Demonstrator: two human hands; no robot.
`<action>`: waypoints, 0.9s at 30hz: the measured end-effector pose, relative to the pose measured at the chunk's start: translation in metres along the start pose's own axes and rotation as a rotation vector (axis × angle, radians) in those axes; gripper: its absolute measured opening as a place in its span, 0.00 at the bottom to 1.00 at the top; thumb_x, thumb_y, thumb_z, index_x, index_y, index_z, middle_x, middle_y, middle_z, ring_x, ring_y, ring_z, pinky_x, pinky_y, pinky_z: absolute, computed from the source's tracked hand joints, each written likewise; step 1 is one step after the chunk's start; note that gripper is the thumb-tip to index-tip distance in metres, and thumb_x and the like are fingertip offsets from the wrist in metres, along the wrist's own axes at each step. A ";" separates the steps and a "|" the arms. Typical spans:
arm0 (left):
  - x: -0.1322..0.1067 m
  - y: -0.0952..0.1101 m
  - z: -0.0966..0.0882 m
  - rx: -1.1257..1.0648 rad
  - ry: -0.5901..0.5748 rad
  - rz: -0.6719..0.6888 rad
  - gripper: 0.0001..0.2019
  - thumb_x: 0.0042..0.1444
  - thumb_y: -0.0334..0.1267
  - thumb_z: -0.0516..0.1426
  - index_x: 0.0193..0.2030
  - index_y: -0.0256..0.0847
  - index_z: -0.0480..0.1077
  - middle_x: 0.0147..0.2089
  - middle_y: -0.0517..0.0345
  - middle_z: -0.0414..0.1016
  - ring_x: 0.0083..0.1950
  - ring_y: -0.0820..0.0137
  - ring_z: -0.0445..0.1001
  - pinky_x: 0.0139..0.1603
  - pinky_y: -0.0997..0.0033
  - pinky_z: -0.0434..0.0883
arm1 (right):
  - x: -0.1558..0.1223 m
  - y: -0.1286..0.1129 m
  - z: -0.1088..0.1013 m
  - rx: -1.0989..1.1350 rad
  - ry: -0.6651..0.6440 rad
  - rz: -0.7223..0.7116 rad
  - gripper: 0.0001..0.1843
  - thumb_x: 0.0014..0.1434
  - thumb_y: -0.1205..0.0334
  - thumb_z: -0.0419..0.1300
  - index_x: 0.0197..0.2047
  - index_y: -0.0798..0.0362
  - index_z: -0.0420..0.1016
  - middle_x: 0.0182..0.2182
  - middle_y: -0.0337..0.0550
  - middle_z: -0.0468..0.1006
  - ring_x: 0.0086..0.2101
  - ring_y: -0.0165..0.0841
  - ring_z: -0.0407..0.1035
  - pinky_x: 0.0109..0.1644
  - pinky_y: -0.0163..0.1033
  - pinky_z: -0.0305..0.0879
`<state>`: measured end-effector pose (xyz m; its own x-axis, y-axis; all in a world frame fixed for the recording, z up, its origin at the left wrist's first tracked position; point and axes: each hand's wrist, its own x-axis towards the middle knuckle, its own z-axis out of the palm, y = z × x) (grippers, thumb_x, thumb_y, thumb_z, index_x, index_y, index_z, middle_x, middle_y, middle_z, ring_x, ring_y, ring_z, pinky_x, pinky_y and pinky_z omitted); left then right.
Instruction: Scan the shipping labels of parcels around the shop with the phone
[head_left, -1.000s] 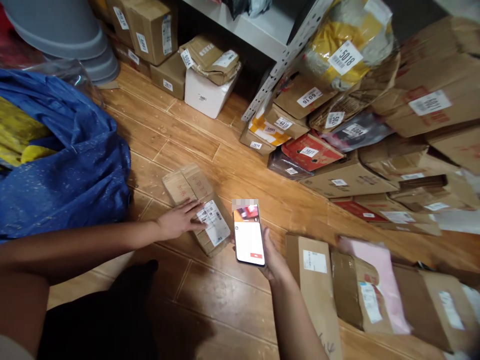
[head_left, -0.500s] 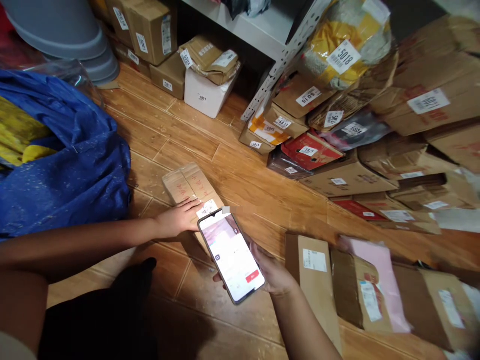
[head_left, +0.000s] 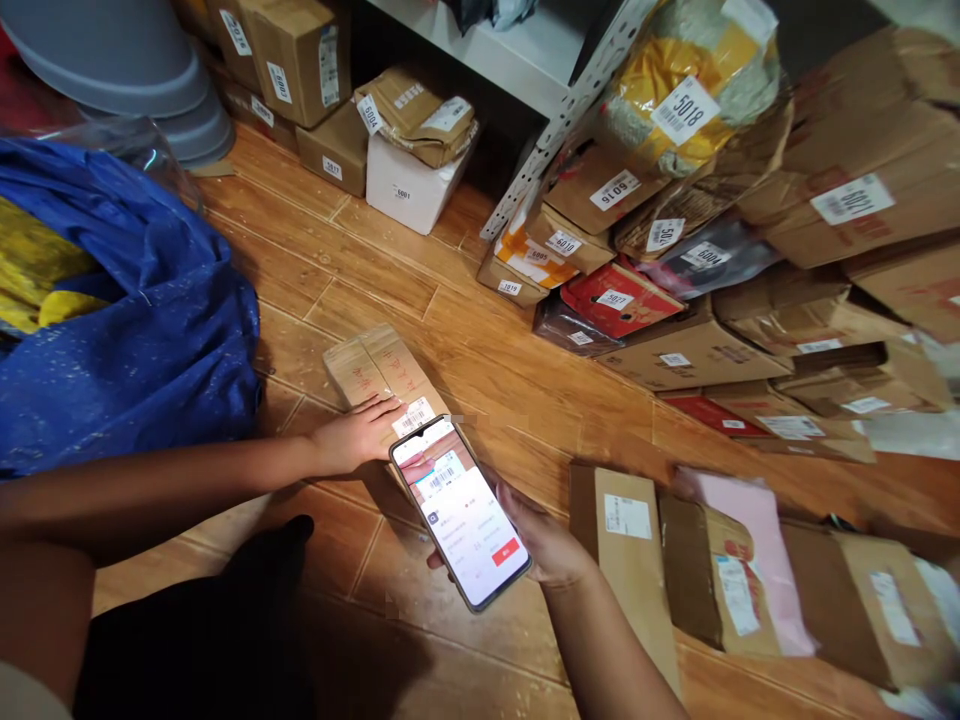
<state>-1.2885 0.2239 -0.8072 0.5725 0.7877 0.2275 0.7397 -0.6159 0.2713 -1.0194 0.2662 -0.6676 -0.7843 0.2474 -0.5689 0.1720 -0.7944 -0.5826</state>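
Note:
A taped cardboard box (head_left: 375, 362) with red handwriting lies on the wooden floor. My left hand (head_left: 357, 437) rests on its top, fingers extended, beside a white barcode label (head_left: 413, 416). In my right hand (head_left: 546, 540) is a smartphone (head_left: 466, 525), held over the near end of the box, which it partly hides. The thumb lies along the phone's right edge and fingertips show at its left edge. On the lit screen, a camera picture of a barcode label sits above lines of text and a red button.
Numbered parcels (head_left: 675, 360) are stacked along the right, beside a white metal shelf (head_left: 517, 75). Labelled cartons (head_left: 626, 570) stand on the floor at lower right. A blue sack (head_left: 172, 330) lies at left, near grey stacked tubs (head_left: 127, 60). A white box (head_left: 409, 185) stands farther back.
The phone has shifted very slightly left, and its screen now shows a clear barcode picture and text where it was mostly washed out. My left hand stays on the box.

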 end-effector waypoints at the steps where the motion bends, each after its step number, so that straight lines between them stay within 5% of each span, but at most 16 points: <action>1: 0.000 0.000 0.000 -0.006 -0.003 -0.006 0.22 0.64 0.37 0.56 0.64 0.41 0.66 0.68 0.39 0.62 0.70 0.53 0.58 0.71 0.49 0.55 | 0.000 0.000 0.000 -0.003 0.010 0.006 0.45 0.50 0.30 0.63 0.63 0.46 0.60 0.41 0.47 0.83 0.36 0.46 0.81 0.39 0.49 0.75; 8: 0.000 -0.002 -0.002 0.030 -0.030 0.039 0.21 0.64 0.36 0.56 0.64 0.43 0.67 0.68 0.38 0.61 0.70 0.50 0.57 0.70 0.46 0.57 | -0.002 0.002 -0.002 0.014 0.015 0.005 0.41 0.51 0.32 0.64 0.61 0.45 0.61 0.43 0.46 0.82 0.37 0.45 0.81 0.42 0.50 0.75; 13: 0.002 -0.002 -0.008 0.010 -0.066 0.002 0.23 0.59 0.29 0.58 0.62 0.38 0.68 0.67 0.37 0.62 0.70 0.50 0.58 0.69 0.47 0.60 | -0.005 0.008 -0.003 -0.078 -0.063 -0.082 0.45 0.44 0.60 0.75 0.62 0.43 0.60 0.52 0.45 0.78 0.46 0.45 0.78 0.48 0.50 0.74; 16: 0.002 -0.001 -0.009 -0.026 -0.090 -0.029 0.25 0.56 0.24 0.57 0.62 0.39 0.68 0.68 0.39 0.62 0.71 0.51 0.57 0.70 0.47 0.59 | -0.006 0.012 -0.002 -0.136 -0.048 -0.103 0.47 0.43 0.68 0.74 0.63 0.42 0.58 0.51 0.43 0.77 0.47 0.44 0.77 0.47 0.48 0.74; 22: 0.001 -0.002 -0.008 -0.011 -0.114 -0.024 0.26 0.55 0.23 0.58 0.61 0.40 0.69 0.68 0.37 0.62 0.71 0.50 0.57 0.69 0.45 0.60 | -0.009 0.019 0.002 -0.121 0.081 -0.133 0.44 0.44 0.62 0.74 0.62 0.43 0.61 0.52 0.44 0.77 0.47 0.42 0.76 0.50 0.47 0.72; 27: 0.002 -0.002 -0.010 0.008 -0.113 -0.010 0.26 0.53 0.24 0.60 0.59 0.45 0.72 0.68 0.38 0.61 0.71 0.48 0.57 0.69 0.45 0.59 | -0.006 0.028 0.009 -0.087 0.313 -0.151 0.27 0.56 0.54 0.67 0.57 0.46 0.66 0.45 0.42 0.79 0.41 0.37 0.77 0.42 0.41 0.73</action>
<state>-1.2919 0.2267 -0.7978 0.6008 0.7907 0.1175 0.7483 -0.6080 0.2651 -1.0151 0.2373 -0.6754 -0.5861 0.5272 -0.6152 0.1285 -0.6892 -0.7130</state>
